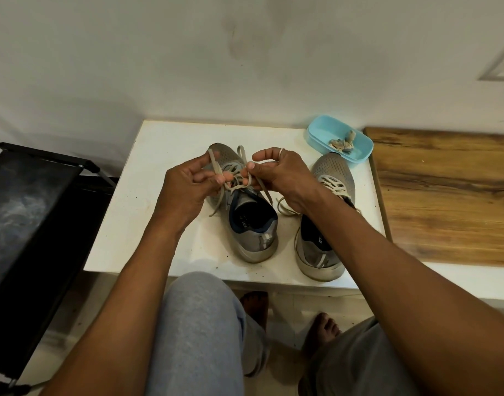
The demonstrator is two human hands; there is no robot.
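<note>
Two grey sneakers stand side by side on a small white table (148, 195), toes pointing away from me. Over the left sneaker (253, 224) my left hand (185, 190) pinches one beige lace (216, 170) between its fingers. My right hand (279, 175), with a ring on one finger, pinches the other lace end close to the knot area above the tongue. Lace ends hang down on both sides of that shoe. The right sneaker (330, 172) sits untouched, partly hidden under my right forearm, its laces loose.
A light blue plastic tub (322, 132) with crumpled scraps stands at the table's far right corner. A wooden surface (445, 195) adjoins on the right, a black rack (31, 210) on the left. My knees and bare feet are below the table's front edge. A white wall is behind.
</note>
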